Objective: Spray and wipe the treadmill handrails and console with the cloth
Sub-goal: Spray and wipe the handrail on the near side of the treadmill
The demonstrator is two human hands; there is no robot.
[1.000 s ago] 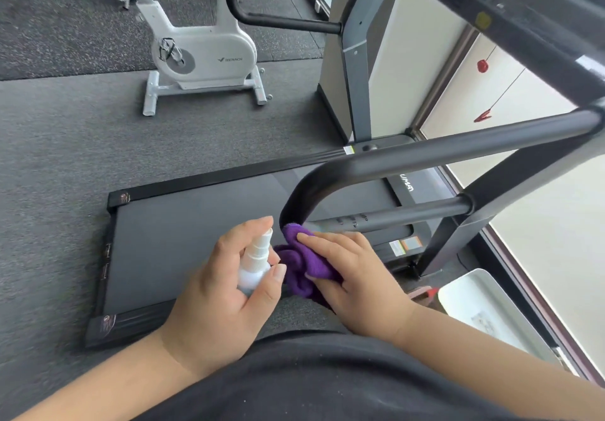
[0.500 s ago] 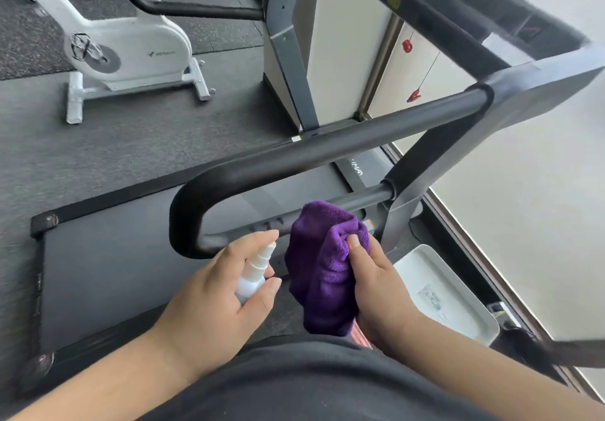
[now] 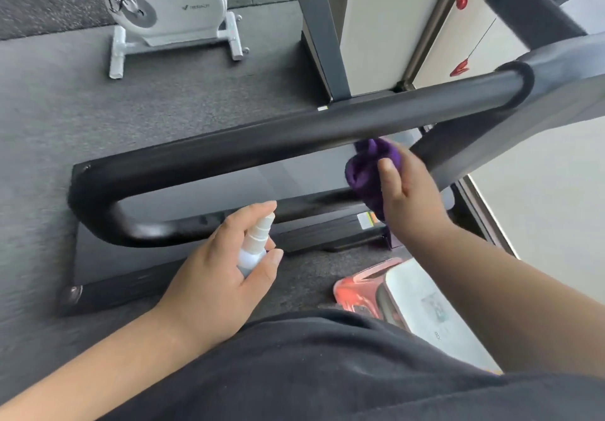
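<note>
**Cloth at far end of handrail, spray bottle in L hand**

R hand (image 3: pixel 409 191) grips bunched purple cloth (image 3: pixel 370 171); thumb over the front, cloth up against underside of black handrail (image 3: pixel 294 138) near its R end, where the rail meets the grey upright (image 3: pixel 523 132); rest of cloth hangs below the hand. L hand (image 3: pixel 216 276) wrapped round small white spray bottle (image 3: pixel 255 243); index finger on top of nozzle, nozzle aimed toward lower bar of the handrail loop (image 3: pixel 183 229); bottle close to bar, contact unclear. Treadmill deck (image 3: pixel 196 191) visible thru the loop. White exercise bike (image 3: pixel 170 4) on grey floor beyond; white bin (image 3: pixel 425 306) and red-orange item (image 3: pixel 357 293) by person's R side. Frame blurry.
</note>
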